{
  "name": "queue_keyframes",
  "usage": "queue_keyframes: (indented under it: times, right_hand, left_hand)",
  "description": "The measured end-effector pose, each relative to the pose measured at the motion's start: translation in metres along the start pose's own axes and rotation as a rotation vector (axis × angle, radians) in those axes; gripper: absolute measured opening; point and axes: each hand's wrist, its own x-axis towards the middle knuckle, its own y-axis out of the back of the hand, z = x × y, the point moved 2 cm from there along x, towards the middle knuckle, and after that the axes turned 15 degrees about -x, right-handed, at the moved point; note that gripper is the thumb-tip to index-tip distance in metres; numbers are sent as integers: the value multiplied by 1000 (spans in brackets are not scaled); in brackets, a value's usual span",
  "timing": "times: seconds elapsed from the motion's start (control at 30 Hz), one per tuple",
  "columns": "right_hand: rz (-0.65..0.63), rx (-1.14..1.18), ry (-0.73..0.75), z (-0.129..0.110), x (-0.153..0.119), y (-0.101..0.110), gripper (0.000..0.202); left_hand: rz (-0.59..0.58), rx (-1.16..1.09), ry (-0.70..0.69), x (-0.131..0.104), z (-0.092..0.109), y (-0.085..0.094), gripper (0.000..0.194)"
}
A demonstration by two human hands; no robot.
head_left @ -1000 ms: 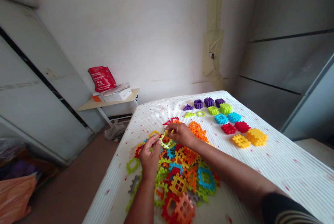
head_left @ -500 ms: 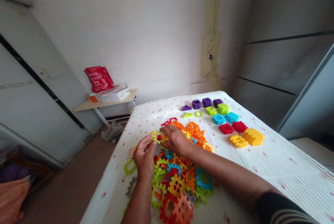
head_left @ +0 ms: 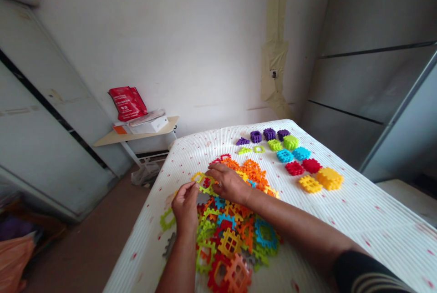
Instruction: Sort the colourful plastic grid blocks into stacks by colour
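Observation:
A light green square frame block (head_left: 207,185) with toothed edges is between my two hands, over the far left part of a heaped pile of plastic interlocking blocks. My left hand (head_left: 186,202) pinches at its near left edge, thumb and fingers together. From the right, my right hand (head_left: 229,184) grips its other side with curled fingers that partly hide it. A yellow block (head_left: 197,176) shows just behind the green one. Below my hands the pile holds a yellow window block (head_left: 230,243), a blue frame block (head_left: 266,234) and a salmon window block (head_left: 239,272).
Sorted stacks stand at the back right of the table (head_left: 341,220): purple (head_left: 269,133), green (head_left: 291,142), blue (head_left: 302,153), red (head_left: 312,165) and yellow (head_left: 329,178). A side table (head_left: 102,139) with a red bag (head_left: 127,103) stands against the wall.
My left hand has shifted slightly left and more of the green block shows between my hands. My right hand has barely moved.

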Motion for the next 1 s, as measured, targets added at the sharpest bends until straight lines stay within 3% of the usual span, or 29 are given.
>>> queue_keyframes:
  times: [0.17, 0.6, 0.7, 0.8, 0.9, 1.0]
  right_hand:
    - [-21, -5, -61, -4, -2, -2, 35]
    - [-65, -206, -1, -3, 0, -3, 38]
    - [-21, -199, -159, 28, 3, 2, 39]
    - [-4, -318, -525, 82, -2, 10, 38]
    - [-93, -452, -816, 131, -17, 14, 36]
    - [-176, -537, -951, 160, -32, 11, 35]
  left_hand:
    - [70, -60, 23, 3, -6, 5, 31]
    - [11, -44, 31, -1, -3, -1, 36]
    - [0, -32, -10, -2, -1, 0, 34]
    - [17, -43, -38, -2, 1, 1, 31]
    - [21, -53, -45, -1, 0, 1, 29]
    - [9, -42, -48, 0, -2, 1, 30]
